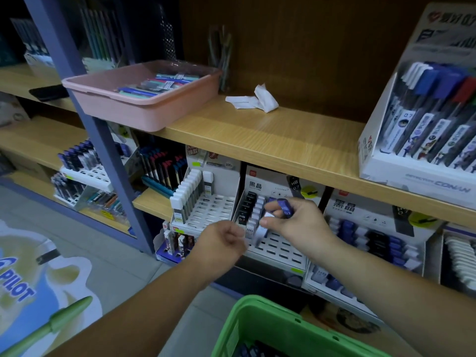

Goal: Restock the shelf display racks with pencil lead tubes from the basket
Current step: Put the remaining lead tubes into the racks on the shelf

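The right hand (298, 222) is out over the lower shelf, its fingers pinched narrowly round a small lead tube (285, 207), a glossy, flat-sided blue-violet stick printed "HB 0.7" in pale letters. It holds the tube just above the middle display rack (280, 247), a sloping white plastic grid of oblong slots with a printed card back, tucked under the front edge of the upper shelf (270, 140). A file of black tubes (244, 211) with the same lettering fills the rack's left column, with pale ones beside them; most other slots gape. The left hand (222, 240) hovers at the rack's lower left corner, its fingers curled inward, and I cannot tell whether they hold anything. The green basket (253, 318), smooth moulded plastic with a thick rim, sits low in front of the person, with dark tubes dimly showing inside. The upper shelf is pale wood-grain laminate; a matte pink tray (134, 112) of pens overhangs its front edge toward the left end, and crumpled white paper (257, 99) lies further back. Similar racks flank the middle one, the left rack (216, 210) carrying white-capped tubes and the right rack (371, 235) blue, white and black ones.
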Action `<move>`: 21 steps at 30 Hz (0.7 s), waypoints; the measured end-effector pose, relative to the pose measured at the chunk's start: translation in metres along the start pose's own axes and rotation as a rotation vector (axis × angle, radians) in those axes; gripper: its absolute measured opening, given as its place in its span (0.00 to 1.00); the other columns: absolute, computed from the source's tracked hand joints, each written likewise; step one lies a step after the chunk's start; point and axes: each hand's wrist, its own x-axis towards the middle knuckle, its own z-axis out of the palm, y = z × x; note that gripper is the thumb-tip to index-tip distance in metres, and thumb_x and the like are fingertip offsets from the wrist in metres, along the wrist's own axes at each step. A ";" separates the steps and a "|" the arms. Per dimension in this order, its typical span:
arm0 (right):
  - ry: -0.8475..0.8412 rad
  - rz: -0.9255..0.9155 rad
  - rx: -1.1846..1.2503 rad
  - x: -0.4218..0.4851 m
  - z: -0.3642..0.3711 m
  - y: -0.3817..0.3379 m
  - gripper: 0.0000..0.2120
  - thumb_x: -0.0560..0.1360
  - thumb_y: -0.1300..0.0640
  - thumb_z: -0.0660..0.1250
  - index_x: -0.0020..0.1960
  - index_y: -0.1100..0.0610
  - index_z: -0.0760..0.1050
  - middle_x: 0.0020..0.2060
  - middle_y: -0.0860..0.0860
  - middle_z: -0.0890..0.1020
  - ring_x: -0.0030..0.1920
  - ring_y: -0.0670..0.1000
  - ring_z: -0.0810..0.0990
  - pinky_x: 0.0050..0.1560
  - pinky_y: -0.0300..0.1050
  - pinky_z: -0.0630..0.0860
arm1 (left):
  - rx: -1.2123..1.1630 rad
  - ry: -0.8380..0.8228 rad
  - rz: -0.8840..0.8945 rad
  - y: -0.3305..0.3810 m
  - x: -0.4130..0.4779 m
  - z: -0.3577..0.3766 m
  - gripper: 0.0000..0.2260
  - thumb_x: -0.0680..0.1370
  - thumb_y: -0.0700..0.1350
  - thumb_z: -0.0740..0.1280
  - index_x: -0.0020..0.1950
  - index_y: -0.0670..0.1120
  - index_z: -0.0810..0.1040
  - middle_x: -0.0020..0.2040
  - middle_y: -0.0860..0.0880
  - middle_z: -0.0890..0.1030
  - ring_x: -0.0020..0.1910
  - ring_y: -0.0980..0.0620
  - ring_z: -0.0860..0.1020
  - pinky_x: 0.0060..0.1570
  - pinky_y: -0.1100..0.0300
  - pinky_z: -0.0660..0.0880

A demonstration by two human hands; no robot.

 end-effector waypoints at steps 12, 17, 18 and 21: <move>0.052 -0.139 -0.228 0.004 0.030 0.030 0.15 0.68 0.58 0.83 0.36 0.53 0.76 0.30 0.38 0.80 0.31 0.37 0.75 0.34 0.31 0.71 | 0.135 -0.002 -0.024 -0.029 0.006 -0.007 0.08 0.78 0.36 0.68 0.52 0.48 0.81 0.49 0.46 0.85 0.51 0.45 0.85 0.52 0.49 0.84; 0.030 -0.179 -0.233 0.009 0.040 0.029 0.14 0.70 0.58 0.81 0.39 0.57 0.75 0.33 0.44 0.79 0.33 0.38 0.74 0.39 0.39 0.74 | 0.130 -0.033 -0.035 -0.029 0.007 -0.009 0.09 0.77 0.36 0.70 0.51 0.49 0.82 0.48 0.45 0.85 0.52 0.45 0.85 0.54 0.48 0.83; 0.023 -0.195 -0.251 0.010 0.041 0.029 0.15 0.71 0.58 0.81 0.37 0.55 0.73 0.31 0.41 0.78 0.32 0.38 0.73 0.37 0.36 0.72 | 0.131 -0.032 -0.032 -0.029 0.007 -0.008 0.09 0.77 0.36 0.70 0.52 0.49 0.82 0.48 0.45 0.85 0.52 0.45 0.84 0.54 0.49 0.83; 0.028 -0.214 -0.289 0.014 0.042 0.030 0.18 0.71 0.58 0.80 0.35 0.52 0.70 0.29 0.39 0.76 0.32 0.39 0.73 0.38 0.40 0.73 | 0.134 -0.028 -0.012 -0.028 0.006 -0.007 0.08 0.77 0.35 0.71 0.54 0.45 0.82 0.49 0.44 0.85 0.49 0.48 0.84 0.51 0.55 0.82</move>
